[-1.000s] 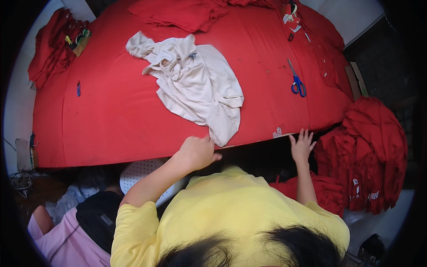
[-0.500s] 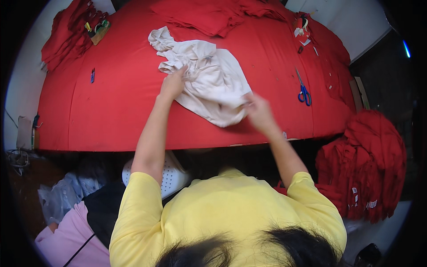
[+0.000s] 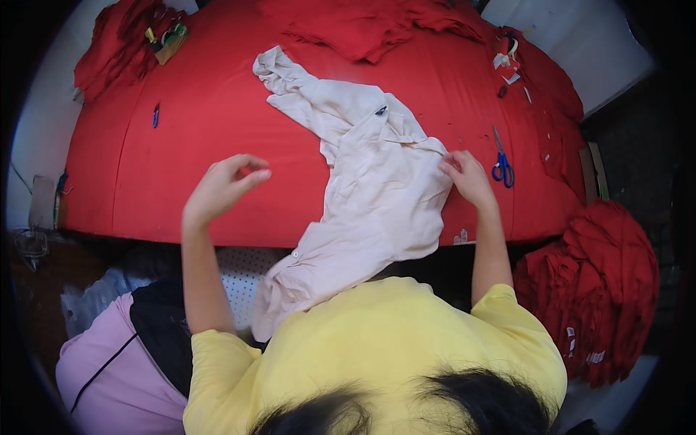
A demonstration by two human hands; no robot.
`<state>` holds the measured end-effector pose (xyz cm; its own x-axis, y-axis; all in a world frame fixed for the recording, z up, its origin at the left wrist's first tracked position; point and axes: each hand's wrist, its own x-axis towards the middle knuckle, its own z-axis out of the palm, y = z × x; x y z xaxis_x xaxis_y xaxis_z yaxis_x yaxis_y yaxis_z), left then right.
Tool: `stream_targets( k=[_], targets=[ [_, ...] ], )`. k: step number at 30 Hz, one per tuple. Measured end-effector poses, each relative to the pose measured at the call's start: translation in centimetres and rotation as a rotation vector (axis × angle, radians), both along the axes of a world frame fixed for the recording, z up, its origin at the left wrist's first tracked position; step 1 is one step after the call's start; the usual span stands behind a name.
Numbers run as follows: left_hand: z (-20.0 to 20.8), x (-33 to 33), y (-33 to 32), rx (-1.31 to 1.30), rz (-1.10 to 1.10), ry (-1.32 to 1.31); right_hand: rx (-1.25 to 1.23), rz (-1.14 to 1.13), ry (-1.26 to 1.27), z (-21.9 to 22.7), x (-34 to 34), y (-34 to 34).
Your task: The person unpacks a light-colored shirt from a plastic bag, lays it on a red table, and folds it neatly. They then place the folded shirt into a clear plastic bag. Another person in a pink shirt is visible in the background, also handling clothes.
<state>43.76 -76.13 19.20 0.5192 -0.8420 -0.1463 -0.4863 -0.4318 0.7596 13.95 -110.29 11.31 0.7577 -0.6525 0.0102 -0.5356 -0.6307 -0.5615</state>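
Observation:
A cream shirt point(image 3: 384, 188) lies rumpled across the red-covered table, its lower part hanging over the near edge toward my body. A small dark label shows near its upper middle, and a button sits on the part by the table edge. My left hand point(image 3: 226, 187) hovers left of the shirt, apart from it, with thumb and fingers spread and nothing between them. At the shirt's right edge, my right hand point(image 3: 470, 180) has its fingertips closed on the cloth. Blue-handled scissors point(image 3: 502, 165) lie just right of that hand.
Red cloth point(image 3: 348, 29) is heaped along the far side. A pile of red garments point(image 3: 594, 283) stands at the lower right. A small blue tool point(image 3: 155, 116) lies on the left. A white perforated seat point(image 3: 243, 272) and a pink garment point(image 3: 109, 355) are below the table.
The shirt has gone from bunched up to spread out, now reaching over the near edge. My left hand has let go and moved left and down; my right hand has shifted right.

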Motion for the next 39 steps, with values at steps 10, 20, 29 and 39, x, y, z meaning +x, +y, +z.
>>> stream_targets(
  k=[10,20,29,39],
  targets=[
    [-11.8,-5.8,-12.5,0.2,0.03,-0.33,0.264,-0.261,-0.359,-3.0,2.9,-0.5],
    [-6.2,3.4,7.6,-0.048,0.195,0.57,0.466,0.518,-0.017,2.5,5.6,4.0],
    [-14.1,2.1,13.1,0.112,0.48,0.428,-0.253,0.683,-0.467,-4.0,24.3,5.9],
    [-4.6,-3.6,15.3,-0.473,0.435,0.553,0.24,0.942,-0.475,8.5,20.5,-0.6]
  ],
)
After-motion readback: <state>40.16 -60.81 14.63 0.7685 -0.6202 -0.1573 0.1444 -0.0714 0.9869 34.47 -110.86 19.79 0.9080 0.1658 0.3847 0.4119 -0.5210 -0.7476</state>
